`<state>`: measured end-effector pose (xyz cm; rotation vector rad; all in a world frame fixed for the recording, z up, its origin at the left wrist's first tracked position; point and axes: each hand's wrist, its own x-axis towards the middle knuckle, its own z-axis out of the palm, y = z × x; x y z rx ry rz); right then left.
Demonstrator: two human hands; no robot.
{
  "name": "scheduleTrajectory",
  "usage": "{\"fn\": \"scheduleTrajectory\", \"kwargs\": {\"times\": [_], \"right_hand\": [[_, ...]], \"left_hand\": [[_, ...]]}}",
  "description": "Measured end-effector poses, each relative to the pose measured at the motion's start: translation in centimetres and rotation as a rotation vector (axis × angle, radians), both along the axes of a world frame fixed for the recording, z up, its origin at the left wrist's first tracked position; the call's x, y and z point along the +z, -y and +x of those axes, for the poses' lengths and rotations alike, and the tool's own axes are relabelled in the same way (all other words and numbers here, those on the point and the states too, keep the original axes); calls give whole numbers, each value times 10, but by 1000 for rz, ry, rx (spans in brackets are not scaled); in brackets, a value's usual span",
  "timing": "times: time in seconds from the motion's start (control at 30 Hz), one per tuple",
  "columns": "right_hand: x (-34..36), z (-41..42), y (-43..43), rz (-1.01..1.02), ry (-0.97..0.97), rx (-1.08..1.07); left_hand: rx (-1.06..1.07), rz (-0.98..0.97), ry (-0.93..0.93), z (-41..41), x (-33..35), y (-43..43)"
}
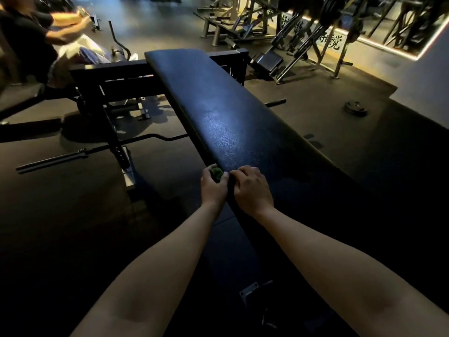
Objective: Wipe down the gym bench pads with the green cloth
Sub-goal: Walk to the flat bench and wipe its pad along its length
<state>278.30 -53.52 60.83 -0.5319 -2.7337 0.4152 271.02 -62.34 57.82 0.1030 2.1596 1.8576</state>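
Observation:
A long black bench pad (226,113) runs from the middle of the view away toward the upper left. My left hand (213,187) grips a small bunched green cloth (217,172) against the pad's left edge near its close end. Only a little of the cloth shows between the fingers. My right hand (252,188) rests on the pad just to the right, fingers curled down onto the surface, with nothing visible in it. A second, darker pad (233,242) lies below my forearms.
A barbell (80,152) lies on the dark floor at the left beside the bench frame (116,132). A person (36,42) sits on another bench at the upper left. A weight plate (356,108) lies on the floor at the right. Machines stand along the far wall.

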Motion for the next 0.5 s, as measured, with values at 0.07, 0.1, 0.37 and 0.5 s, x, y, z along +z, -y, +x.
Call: {"fn": "scheduleTrajectory", "kwargs": {"times": [0.07,0.1,0.37,0.5], "right_hand": [[0,0,-1,-8,-10,-1],[-1,-1,-1,-5,-2,5],[-1,-1,0,26,27,7],[-4,-2,-2,55,18,-1]], "left_hand": [[36,-63,-90,14,1,4],[34,-95,-109,23,1,8],[63,-129,-120,33,1,24],[120,-22,-26,-10,12,4]]}}
